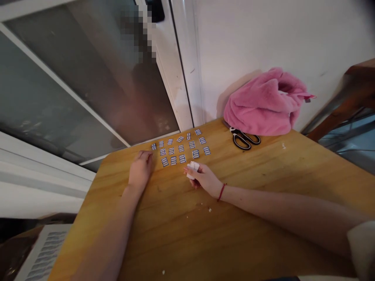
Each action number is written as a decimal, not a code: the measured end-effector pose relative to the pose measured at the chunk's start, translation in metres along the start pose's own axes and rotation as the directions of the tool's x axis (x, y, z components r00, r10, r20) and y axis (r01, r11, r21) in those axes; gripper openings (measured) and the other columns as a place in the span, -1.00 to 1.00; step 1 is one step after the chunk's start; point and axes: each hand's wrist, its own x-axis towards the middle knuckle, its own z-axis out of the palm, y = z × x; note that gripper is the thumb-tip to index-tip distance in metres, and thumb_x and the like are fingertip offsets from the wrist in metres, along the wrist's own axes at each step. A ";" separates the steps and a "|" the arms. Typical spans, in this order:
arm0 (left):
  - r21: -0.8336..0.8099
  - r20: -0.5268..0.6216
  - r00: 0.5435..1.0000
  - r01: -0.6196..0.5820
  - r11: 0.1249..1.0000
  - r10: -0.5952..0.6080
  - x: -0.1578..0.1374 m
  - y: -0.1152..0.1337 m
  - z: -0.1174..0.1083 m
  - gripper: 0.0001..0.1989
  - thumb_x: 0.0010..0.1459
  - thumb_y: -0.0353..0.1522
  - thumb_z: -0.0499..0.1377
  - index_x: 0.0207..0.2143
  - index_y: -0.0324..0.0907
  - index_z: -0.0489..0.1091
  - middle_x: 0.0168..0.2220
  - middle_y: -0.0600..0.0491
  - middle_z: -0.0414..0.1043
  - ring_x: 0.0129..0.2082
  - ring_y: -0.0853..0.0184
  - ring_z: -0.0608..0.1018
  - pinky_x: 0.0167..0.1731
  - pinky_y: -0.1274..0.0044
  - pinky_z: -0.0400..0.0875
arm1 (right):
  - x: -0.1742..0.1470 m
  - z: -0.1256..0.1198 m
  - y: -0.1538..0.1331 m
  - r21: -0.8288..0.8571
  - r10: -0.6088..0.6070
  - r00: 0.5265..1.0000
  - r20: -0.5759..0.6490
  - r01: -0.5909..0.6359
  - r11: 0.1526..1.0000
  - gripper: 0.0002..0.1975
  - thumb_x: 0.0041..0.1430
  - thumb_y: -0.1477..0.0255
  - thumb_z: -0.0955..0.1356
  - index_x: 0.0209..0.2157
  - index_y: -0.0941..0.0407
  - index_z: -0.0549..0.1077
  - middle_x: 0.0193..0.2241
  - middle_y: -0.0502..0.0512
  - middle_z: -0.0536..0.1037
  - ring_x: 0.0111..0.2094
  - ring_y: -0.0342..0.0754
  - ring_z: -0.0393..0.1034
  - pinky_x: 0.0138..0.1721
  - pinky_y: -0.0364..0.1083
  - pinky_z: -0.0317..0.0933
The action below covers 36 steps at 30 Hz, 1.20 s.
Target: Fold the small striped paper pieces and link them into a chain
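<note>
Several small blue-and-white printed cards [181, 148] lie face up in rough rows on the wooden table [175, 234]. My left hand [140, 168] rests at the left end of these rows, its fingers curled together. Just beyond its fingertips is a darker card [154, 147]; whether the fingers pinch anything is too small to tell. In front of the nearest row, my right hand [205, 179] grips a small white paper piece [193, 168] between thumb and fingers. It may be one piece or a thin stack.
Black-handled scissors [244, 141] lie at the back right, partly beneath a pink fluffy bag [263, 103]. A glass door [96, 74] and a white wall [263, 35] border the table's back. White scraps [209, 210] dot the tabletop. A printed sheet [47, 249] sits below, at left.
</note>
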 end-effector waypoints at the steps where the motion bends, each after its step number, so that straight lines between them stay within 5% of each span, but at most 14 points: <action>1: 0.020 0.048 0.999 -0.016 1.000 0.015 -0.002 -0.005 0.005 -0.74 0.16 -0.34 -0.06 -0.26 -0.21 0.39 -0.23 -0.07 0.41 -0.25 0.26 0.48 -0.24 0.46 0.37 | 0.000 0.000 0.000 -0.003 0.003 1.000 0.003 -0.003 1.000 -0.63 0.02 0.13 0.30 -0.46 0.19 0.28 -0.76 -0.10 0.28 -0.75 -0.28 0.10 -0.72 -0.27 -0.03; 12: 0.209 0.188 0.981 -0.084 0.974 0.044 -0.006 -0.004 0.015 -0.68 0.14 -0.38 -0.06 -0.14 -0.16 0.40 -0.12 -0.04 0.45 -0.10 0.18 0.43 -0.09 0.37 0.31 | 0.002 -0.001 0.002 0.002 0.020 0.999 0.049 -0.020 1.000 -0.63 0.03 0.13 0.30 -0.43 0.20 0.30 -0.73 -0.08 0.29 -0.73 -0.28 0.12 -0.69 -0.26 -0.01; 21: -0.140 -0.002 1.000 0.030 0.990 -0.031 0.002 0.031 -0.007 -0.73 0.12 -0.38 -0.02 -0.18 -0.18 0.40 -0.16 -0.03 0.45 -0.13 0.23 0.45 -0.09 0.38 0.29 | 0.002 -0.002 0.004 0.179 0.009 0.999 0.039 -0.016 0.984 -0.66 0.14 0.16 0.17 -0.28 0.17 0.26 -0.67 -0.06 0.32 -0.72 -0.24 0.17 -0.70 -0.24 -0.05; 28: -0.509 0.332 0.943 0.168 0.844 0.012 -0.003 0.086 -0.026 -0.76 0.10 -0.28 0.05 -0.26 -0.13 0.45 -0.20 0.05 0.49 -0.23 0.32 0.48 -0.21 0.48 0.34 | 0.004 -0.002 0.007 0.053 -0.054 0.997 0.049 0.052 0.997 -0.59 0.09 0.07 0.20 -0.32 0.18 0.23 -0.64 -0.05 0.36 -0.73 -0.26 0.17 -0.73 -0.25 -0.06; 36: -0.554 0.472 0.877 0.213 0.805 0.093 -0.012 0.097 -0.018 -0.84 0.02 -0.31 0.14 -0.32 -0.11 0.44 -0.33 0.09 0.50 -0.33 0.36 0.50 -0.27 0.49 0.37 | 0.003 -0.002 0.003 -0.054 -0.032 0.997 0.074 0.036 0.998 -0.66 0.04 0.16 0.29 -0.42 0.19 0.24 -0.73 -0.09 0.33 -0.75 -0.28 0.14 -0.72 -0.27 0.01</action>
